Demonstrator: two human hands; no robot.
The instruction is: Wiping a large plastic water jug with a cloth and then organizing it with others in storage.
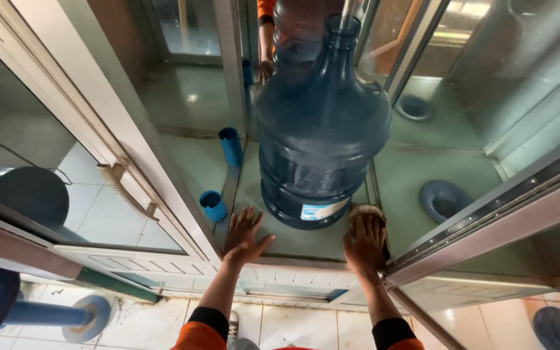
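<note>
Blue water jug, standing on the steel cabinet floor, looks bulky, rigid and slick, so we'd grip its shoulder; our left hand lies spread flat, our right hand presses a cloth.

The water jug stands on the shelf, just behind both hands.
</note>
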